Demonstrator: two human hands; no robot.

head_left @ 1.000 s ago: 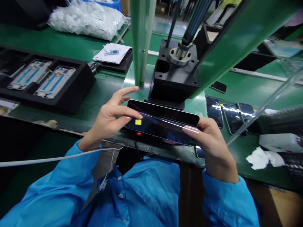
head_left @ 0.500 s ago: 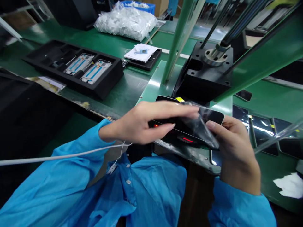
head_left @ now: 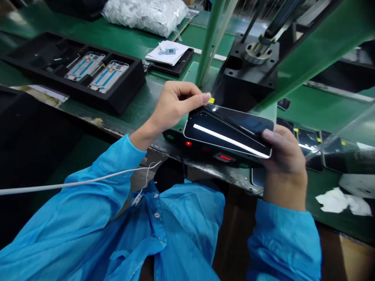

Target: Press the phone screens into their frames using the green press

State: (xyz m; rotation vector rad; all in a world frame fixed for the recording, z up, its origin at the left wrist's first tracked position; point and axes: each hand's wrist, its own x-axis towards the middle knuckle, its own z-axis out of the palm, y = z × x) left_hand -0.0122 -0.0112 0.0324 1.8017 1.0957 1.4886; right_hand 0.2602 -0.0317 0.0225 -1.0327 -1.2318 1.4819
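My right hand (head_left: 283, 156) grips the right end of a black phone screen panel (head_left: 228, 132), held flat above the bench edge. My left hand (head_left: 172, 105) pinches the panel's clear protective film (head_left: 234, 119) at its left corner, by a small yellow tab (head_left: 211, 100). The film stands slightly raised off the glass along the top. Both sleeves are blue.
A black press block (head_left: 243, 84) on a green plate stands right behind the panel. A black tray (head_left: 73, 74) with phone frames lies to the left. More dark screens (head_left: 310, 144) lie at the right, with white tissues (head_left: 342, 201) near them. A white cable (head_left: 67, 183) crosses my left arm.
My left hand has swept from the panel's right side back to its left corner, and the film lies nearly flat again. The panel has risen and tilted up toward me.
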